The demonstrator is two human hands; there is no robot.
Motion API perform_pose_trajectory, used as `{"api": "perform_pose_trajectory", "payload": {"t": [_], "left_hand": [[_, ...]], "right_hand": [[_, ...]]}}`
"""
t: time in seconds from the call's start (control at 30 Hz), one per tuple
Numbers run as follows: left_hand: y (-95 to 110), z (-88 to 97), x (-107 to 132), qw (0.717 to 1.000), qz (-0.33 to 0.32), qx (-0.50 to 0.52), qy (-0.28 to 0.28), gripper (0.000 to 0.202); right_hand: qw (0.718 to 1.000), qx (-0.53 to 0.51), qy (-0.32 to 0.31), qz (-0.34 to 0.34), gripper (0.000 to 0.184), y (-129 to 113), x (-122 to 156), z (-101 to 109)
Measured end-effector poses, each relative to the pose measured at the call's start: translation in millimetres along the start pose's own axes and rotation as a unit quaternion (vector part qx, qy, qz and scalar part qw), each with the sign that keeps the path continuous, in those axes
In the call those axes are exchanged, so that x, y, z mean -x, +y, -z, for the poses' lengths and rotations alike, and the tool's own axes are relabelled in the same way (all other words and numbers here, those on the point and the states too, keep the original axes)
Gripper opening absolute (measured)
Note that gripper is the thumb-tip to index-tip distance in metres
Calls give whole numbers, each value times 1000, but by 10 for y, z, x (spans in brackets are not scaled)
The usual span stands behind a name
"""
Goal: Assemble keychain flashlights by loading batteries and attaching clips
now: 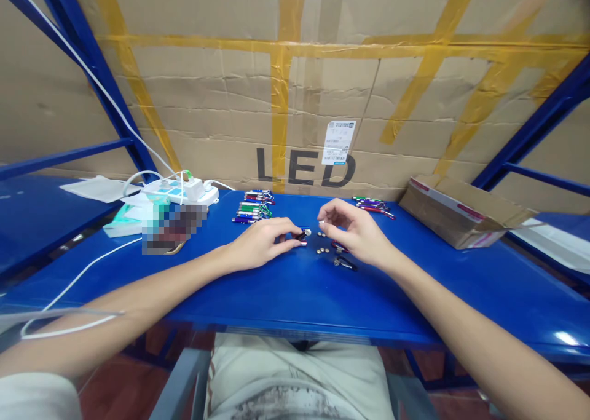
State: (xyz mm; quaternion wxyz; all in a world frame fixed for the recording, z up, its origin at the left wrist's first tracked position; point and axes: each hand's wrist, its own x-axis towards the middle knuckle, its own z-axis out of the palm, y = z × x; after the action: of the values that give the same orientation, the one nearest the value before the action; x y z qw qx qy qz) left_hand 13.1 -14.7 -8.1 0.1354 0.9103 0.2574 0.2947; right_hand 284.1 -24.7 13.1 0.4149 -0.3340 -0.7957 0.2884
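Observation:
My left hand (262,243) rests on the blue table (295,297), fingers closed around a small keychain flashlight (302,235) whose open end points right. My right hand (353,229) hovers just right of it, thumb and forefinger pinched on a tiny item I cannot make out. Several small button cells (322,251) lie on the table between the hands. Below my right hand lie two small flashlight parts (343,261).
A row of coloured keychain flashlights (252,210) lies behind my left hand, another group (373,206) behind my right. A white power strip (182,190) with cables sits back left, an open cardboard box (461,218) back right. A cardboard wall marked LED stands behind.

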Motion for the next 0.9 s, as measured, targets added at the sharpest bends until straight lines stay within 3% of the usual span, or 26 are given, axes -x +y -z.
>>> {"api": "perform_pose_trajectory", "payload": {"t": [0.4,0.63,0.9], "left_hand": [[-37,-22,11,1000,7,-2,8,24],[-23,-12,7,1000,10,-3,9,22],[-16,-7,2,1000,17,11,5,23]], "right_hand": [[999,-41,10,-27,28,29,1,-25],[999,-47,9,-6,23,-15,6,-43],[997,-66,13,-29,22,-20,28,-35]]}}
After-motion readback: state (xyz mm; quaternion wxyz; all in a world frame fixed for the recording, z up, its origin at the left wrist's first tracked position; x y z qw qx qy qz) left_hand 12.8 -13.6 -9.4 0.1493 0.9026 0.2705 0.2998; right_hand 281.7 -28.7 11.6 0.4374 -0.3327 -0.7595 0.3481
